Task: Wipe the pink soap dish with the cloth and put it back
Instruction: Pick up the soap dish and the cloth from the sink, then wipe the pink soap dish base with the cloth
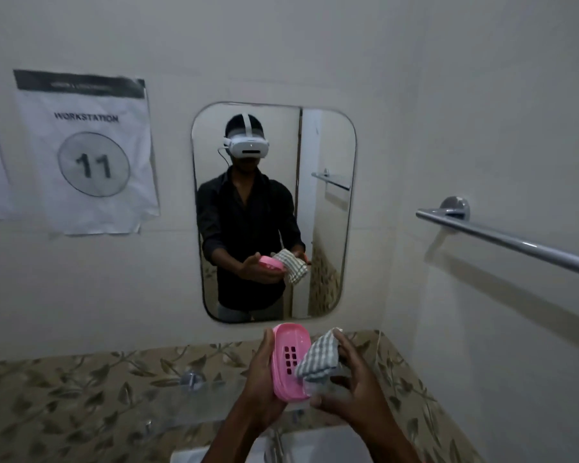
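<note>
My left hand point(259, 379) grips the pink soap dish point(288, 359) from its left side and tilts it up, so its slotted inside faces me. My right hand point(351, 379) holds a bunched grey-and-white checked cloth point(320, 357) and presses it against the dish's right edge. Both hands are held above the washbasin, below the mirror. The mirror shows the same dish and cloth from the other side.
A rounded mirror point(328, 135) hangs on the wall ahead. A glass shelf point(188, 402) on metal mounts runs under it. The white washbasin point(315, 446) with its tap point(276, 442) lies at the bottom. A metal towel rail point(502, 237) juts out at right. A "Workstation 11" sheet point(87, 152) is taped at left.
</note>
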